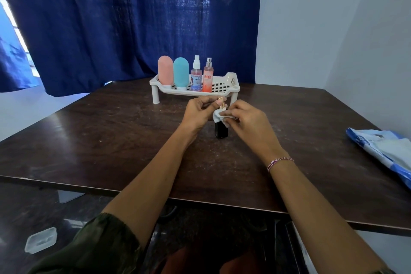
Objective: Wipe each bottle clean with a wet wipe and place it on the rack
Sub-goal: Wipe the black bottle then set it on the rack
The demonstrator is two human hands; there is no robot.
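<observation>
A small dark bottle (221,131) with a gold top stands on the table in front of the rack. My left hand (200,112) pinches its top. My right hand (246,121) holds a white wet wipe (219,116) against the bottle's neck. Behind them the white rack (231,83) carries a pink bottle (165,70), a teal bottle (181,72), a clear spray bottle with a white head (196,75) and an orange spray bottle (208,77), all upright on its left half.
The dark wooden table (133,140) reaches to a blue curtain (111,18) behind the rack. A blue and white wipes pack (387,151) lies at the table's right edge. On the floor at lower left sits a clear plastic lid (41,240).
</observation>
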